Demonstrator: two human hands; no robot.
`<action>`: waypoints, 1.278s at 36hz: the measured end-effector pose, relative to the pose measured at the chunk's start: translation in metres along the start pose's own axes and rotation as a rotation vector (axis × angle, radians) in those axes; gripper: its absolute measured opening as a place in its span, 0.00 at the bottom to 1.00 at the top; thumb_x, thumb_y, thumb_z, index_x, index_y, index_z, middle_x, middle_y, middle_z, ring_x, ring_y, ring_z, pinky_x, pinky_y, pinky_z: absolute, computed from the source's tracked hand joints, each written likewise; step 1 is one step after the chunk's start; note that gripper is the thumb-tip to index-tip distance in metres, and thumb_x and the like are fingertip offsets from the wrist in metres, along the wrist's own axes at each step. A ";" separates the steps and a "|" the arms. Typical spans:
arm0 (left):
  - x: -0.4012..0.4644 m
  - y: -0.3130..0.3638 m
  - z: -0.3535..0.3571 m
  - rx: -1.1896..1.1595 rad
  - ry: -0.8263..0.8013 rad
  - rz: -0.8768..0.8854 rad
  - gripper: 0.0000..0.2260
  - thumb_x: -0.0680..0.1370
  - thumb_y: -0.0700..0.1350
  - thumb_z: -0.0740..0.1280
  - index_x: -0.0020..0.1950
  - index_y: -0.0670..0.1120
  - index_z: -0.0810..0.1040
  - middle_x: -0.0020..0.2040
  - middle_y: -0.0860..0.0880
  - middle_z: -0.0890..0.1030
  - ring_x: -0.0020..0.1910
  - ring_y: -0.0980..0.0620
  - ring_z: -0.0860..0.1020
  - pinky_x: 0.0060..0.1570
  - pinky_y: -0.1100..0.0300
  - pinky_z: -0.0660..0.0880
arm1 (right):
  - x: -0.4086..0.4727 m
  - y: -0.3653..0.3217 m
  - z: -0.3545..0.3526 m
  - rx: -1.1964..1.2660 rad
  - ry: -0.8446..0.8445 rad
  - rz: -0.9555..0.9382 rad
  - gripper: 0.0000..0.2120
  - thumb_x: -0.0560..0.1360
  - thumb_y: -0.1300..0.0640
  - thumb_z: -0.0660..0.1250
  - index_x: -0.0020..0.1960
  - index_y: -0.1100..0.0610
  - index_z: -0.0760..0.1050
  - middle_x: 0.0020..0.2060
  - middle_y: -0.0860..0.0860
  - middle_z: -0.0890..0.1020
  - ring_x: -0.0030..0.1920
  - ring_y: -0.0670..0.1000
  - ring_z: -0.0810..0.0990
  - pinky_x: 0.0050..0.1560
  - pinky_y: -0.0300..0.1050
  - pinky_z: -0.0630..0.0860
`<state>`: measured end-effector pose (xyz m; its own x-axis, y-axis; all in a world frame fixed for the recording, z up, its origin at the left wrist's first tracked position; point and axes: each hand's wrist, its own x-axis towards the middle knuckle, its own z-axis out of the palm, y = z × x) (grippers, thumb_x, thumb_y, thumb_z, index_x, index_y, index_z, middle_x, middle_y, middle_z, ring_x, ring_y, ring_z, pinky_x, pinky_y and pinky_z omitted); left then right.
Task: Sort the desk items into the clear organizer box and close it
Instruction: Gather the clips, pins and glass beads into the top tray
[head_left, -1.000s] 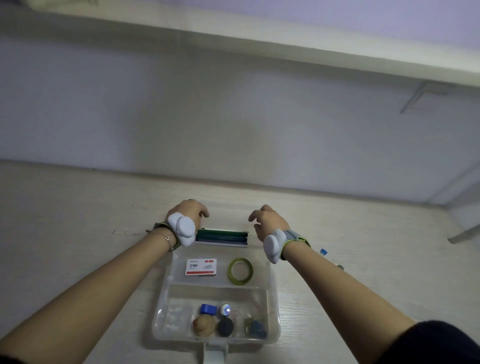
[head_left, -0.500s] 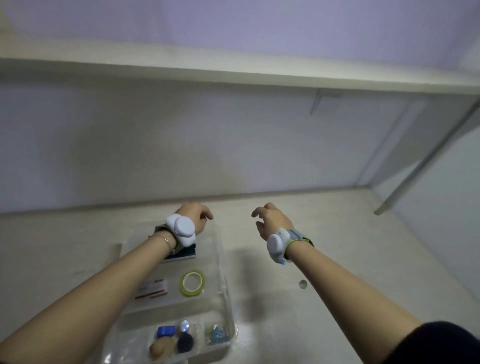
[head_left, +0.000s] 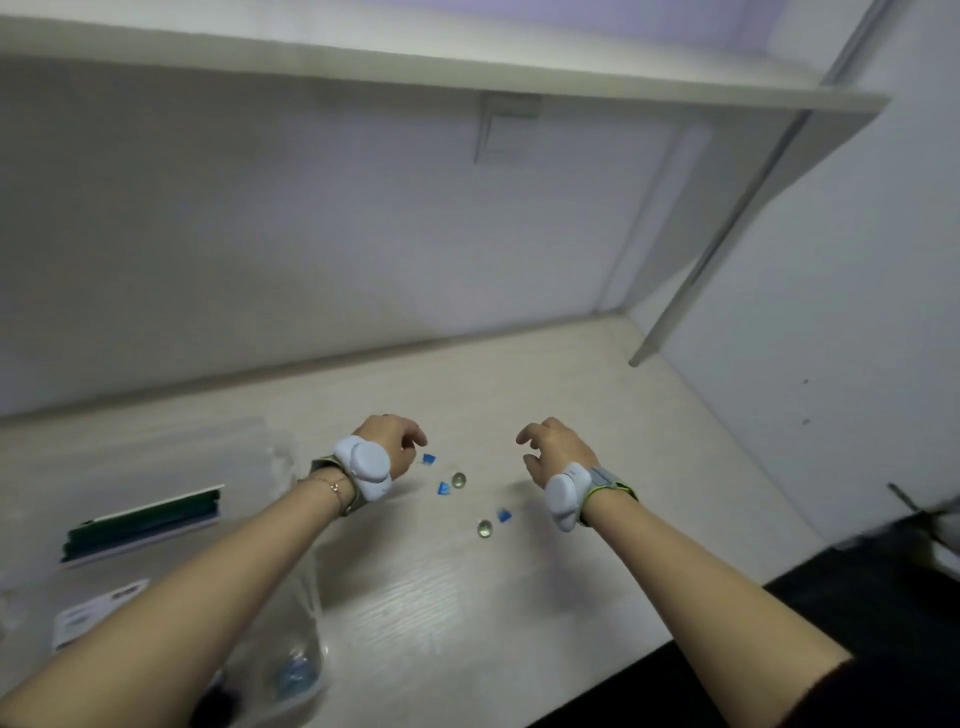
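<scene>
Both hands hover over the pale wood-grain tabletop (head_left: 441, 597) with nothing in them. At about 10 o'clock from the loose pieces, the left hand (head_left: 387, 441) has its fingers loosely curled and pointing down. At about 2 o'clock from them, the right hand (head_left: 553, 447) hangs the same way, fingers relaxed and apart.

Between the two hands lie the things not yet sorted: three small blue plastic pieces (head_left: 428, 459), (head_left: 443, 488), (head_left: 503, 515) and two small greenish glass marbles (head_left: 458, 479), (head_left: 484, 528), all resting on the tabletop well apart from the box.

The clear plastic organizer box (head_left: 291, 613) sits toward 8 o'clock, partly hidden under the left forearm and blurred. A flat dark green and white pack (head_left: 140, 522) and a white printed carton (head_left: 93, 613) show at the left, apparently inside the box, and something blue (head_left: 298, 673) shows through its near wall.

Judging from this, the sorting is well along but not finished: the five loose pieces are left to be gathered into the box, and the lid looks not yet shut, though blur makes that hard to confirm.
</scene>
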<state>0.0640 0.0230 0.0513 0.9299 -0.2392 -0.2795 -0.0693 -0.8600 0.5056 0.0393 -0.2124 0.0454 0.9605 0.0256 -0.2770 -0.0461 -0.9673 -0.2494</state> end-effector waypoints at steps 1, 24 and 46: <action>0.000 0.001 0.001 0.005 -0.009 0.001 0.15 0.78 0.37 0.58 0.60 0.46 0.80 0.61 0.45 0.79 0.59 0.46 0.77 0.60 0.61 0.71 | 0.000 0.000 0.001 -0.001 -0.003 -0.004 0.16 0.78 0.57 0.58 0.65 0.55 0.70 0.62 0.55 0.72 0.55 0.57 0.78 0.55 0.50 0.77; 0.056 0.004 0.098 0.043 -0.167 -0.148 0.16 0.78 0.41 0.61 0.66 0.45 0.73 0.63 0.44 0.77 0.62 0.44 0.75 0.60 0.57 0.71 | 0.046 0.042 0.085 0.165 -0.275 -0.156 0.20 0.70 0.49 0.72 0.58 0.57 0.76 0.56 0.56 0.76 0.52 0.55 0.78 0.51 0.43 0.73; 0.090 0.007 0.122 0.134 -0.176 -0.115 0.13 0.76 0.40 0.63 0.60 0.47 0.78 0.61 0.45 0.75 0.62 0.45 0.74 0.59 0.54 0.73 | 0.055 0.028 0.116 0.137 -0.417 -0.347 0.13 0.71 0.58 0.69 0.55 0.59 0.78 0.54 0.59 0.78 0.52 0.58 0.79 0.50 0.44 0.75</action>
<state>0.1031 -0.0592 -0.0701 0.8578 -0.2012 -0.4730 -0.0248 -0.9353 0.3529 0.0592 -0.2087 -0.0840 0.7370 0.4614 -0.4939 0.1916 -0.8434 -0.5020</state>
